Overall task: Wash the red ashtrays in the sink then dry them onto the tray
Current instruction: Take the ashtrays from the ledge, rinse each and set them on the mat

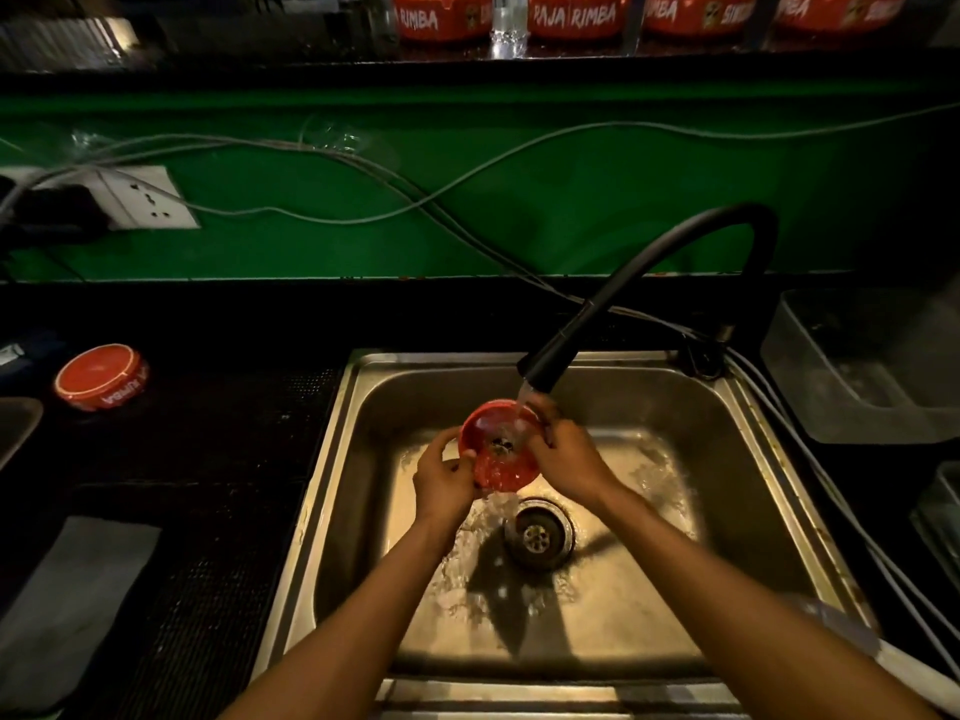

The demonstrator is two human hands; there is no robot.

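Two hands hold one red ashtray point(500, 443) over the sink point(769, 491), tilted under water running from the black tap point(550, 361). Left hand point(444, 478) has its grip curled on the left rim; right hand point(563, 452) pinches the right rim. Another ashtray point(101, 376) sits on the bench point(208, 407) at left.

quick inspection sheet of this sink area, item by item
surface: steel sink, wet, water running toward the drain
job's things: red ashtray held tilted under the faucet stream; another ashtray upside down on the left counter; more on the shelf
clutter: grey cloth, clear bin
grippers: left hand and right hand both grip the ashtray's rim
cables: grey cables draped across the green wall from a socket
surroundings: dim
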